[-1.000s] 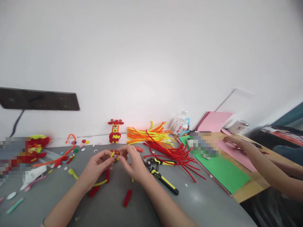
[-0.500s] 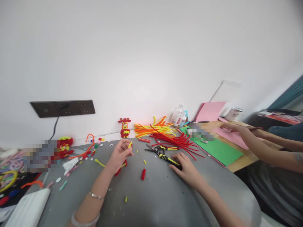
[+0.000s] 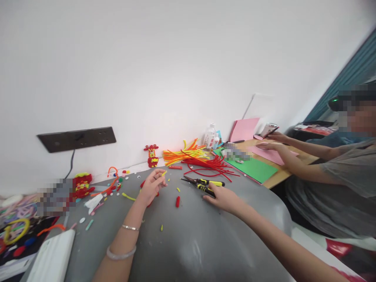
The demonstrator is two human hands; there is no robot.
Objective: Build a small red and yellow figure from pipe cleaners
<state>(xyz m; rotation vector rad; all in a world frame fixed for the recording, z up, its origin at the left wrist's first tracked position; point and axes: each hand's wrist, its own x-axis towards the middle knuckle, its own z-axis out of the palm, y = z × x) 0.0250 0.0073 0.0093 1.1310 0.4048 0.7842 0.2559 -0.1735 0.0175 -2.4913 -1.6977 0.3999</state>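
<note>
Head cam, fwd/down over tbl (image 3: 176,250)

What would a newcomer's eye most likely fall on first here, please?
Probably the bright heap of yellow, orange and red fuzzy stems by the wall, with the small red-and-yellow figure standing to its left. Next might come the green sheet to the heap's right, and the black-and-yellow cutters in front, at the right hand.

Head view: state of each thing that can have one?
Left hand, pinching yellow piece
Right hand, at cutters' handle, grip unclear
Cutters, lying down, handles spread
Red figurine, upright
Bottle, upright
Green sheet, flat
Red stems, spread loose
Pen, in co-worker's hand
</note>
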